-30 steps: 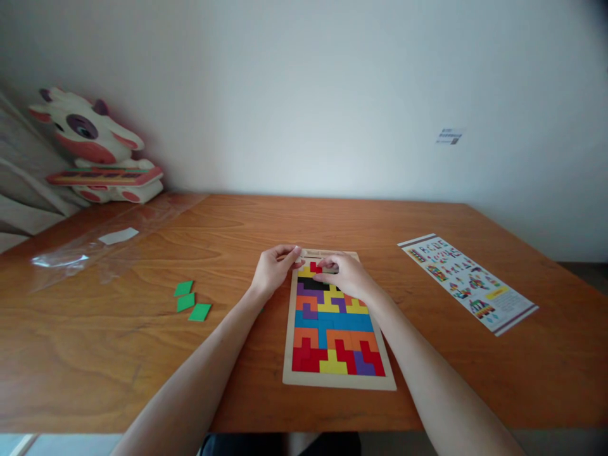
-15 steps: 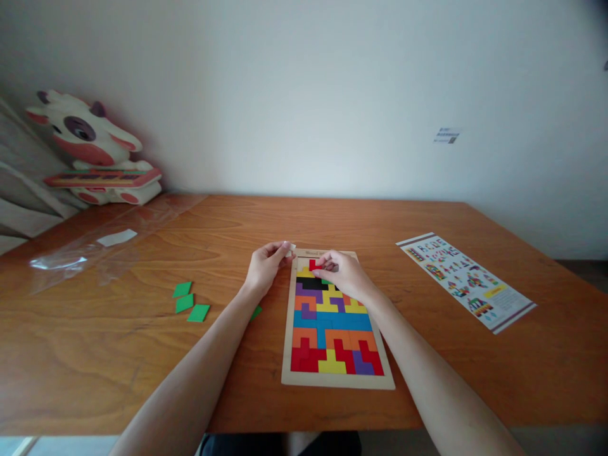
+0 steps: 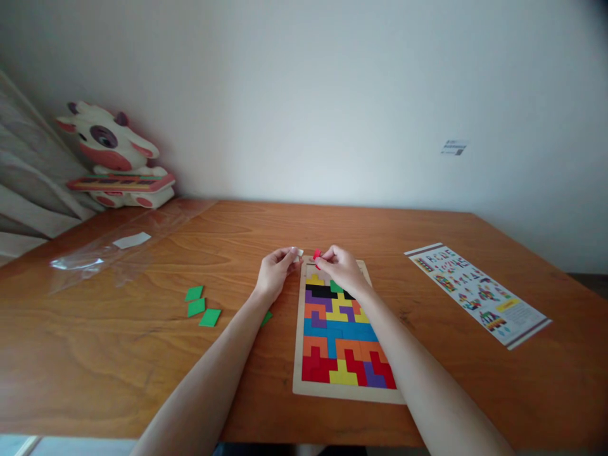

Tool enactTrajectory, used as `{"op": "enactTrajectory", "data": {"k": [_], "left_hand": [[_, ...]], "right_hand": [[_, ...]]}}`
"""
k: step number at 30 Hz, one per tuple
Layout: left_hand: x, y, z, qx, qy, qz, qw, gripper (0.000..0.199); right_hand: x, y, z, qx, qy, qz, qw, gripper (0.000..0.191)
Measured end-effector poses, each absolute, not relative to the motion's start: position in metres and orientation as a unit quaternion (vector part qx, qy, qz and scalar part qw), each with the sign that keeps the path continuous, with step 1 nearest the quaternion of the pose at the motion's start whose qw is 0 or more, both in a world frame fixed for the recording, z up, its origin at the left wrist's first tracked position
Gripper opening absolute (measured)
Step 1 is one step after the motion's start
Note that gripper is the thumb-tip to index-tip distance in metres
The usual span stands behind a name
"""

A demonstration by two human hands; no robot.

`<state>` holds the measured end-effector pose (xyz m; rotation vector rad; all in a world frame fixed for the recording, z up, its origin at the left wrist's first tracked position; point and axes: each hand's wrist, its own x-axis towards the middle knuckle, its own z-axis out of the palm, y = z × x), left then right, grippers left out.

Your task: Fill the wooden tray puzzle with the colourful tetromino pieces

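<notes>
A wooden puzzle board [image 3: 298,354] lies on the table, mostly filled with coloured block pieces; bare wood shows near its top. My right hand [image 3: 341,266] pinches a red puzzle piece [image 3: 317,254] above the board's top edge. Beside the top left corner, my left hand [image 3: 276,269] is closed on a small whitish piece [image 3: 299,254], whose shape is mostly hidden by the fingers. Yellow, black and green pieces [image 3: 335,287] lie in the upper rows just below my right hand. My right forearm covers part of the board's right side.
Several green diamond tiles [image 3: 196,308] lie left of my left arm, one partly behind it. A printed pattern sheet [image 3: 475,292] lies on the right. Farther left are a clear plastic bag [image 3: 90,263] and a cow-shaped toy keyboard [image 3: 123,183] against the wall.
My right hand has lifted the red piece off the board's upper left area, uncovering bare wood there. My left hand still holds the whitish piece. The whole view has shifted slightly.
</notes>
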<state>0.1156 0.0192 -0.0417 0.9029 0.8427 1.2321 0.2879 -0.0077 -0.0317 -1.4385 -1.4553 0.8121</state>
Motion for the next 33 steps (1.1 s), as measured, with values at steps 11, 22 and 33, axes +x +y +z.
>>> {"op": "enactTrajectory", "data": {"k": [11,22,33], "left_hand": [[0.115,0.02,-0.045,0.422,0.366,0.529,0.638,0.038],[0.116,0.02,-0.045,0.416,0.37,0.528,0.641,0.036],[0.116,0.02,-0.046,0.417,0.363,0.526,0.646,0.033]], "right_hand": [[0.285,-0.012,-0.042,-0.512,-0.534,0.435,0.515,0.042],[0.291,-0.014,-0.035,-0.501,-0.524,0.444,0.527,0.036],[0.288,-0.017,-0.032,-0.532,-0.543,0.402,0.511,0.039]]}}
